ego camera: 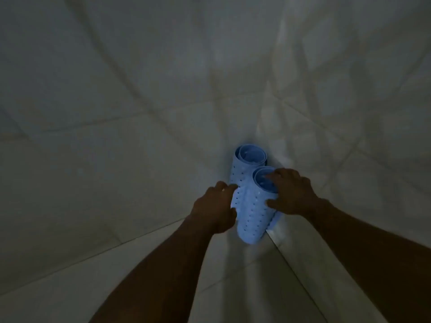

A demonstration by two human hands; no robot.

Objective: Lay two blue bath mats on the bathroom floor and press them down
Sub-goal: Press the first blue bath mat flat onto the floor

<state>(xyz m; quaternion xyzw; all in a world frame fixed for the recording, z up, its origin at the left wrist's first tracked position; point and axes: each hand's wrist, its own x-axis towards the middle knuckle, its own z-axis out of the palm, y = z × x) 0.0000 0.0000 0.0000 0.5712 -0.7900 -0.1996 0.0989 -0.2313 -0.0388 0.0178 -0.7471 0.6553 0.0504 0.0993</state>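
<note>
Two blue bath mats are standing rolled up in a corner of pale tiles (140, 159). The far roll (242, 170) is just behind the near roll (251, 215) and touching it. The right hand (293, 194) is pinching the near roll's top rim, with its fingers (275, 177) inside the opening and the thumb outside. The left hand (215, 206) is holding the near roll's left side, fingers curled round it.

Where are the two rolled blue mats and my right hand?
far rolled mat (251, 154), head view, inside of its open top end.
near rolled mat (253, 210), head view, perforated outer side.
right hand (292, 194), head view, back of the hand.
</note>
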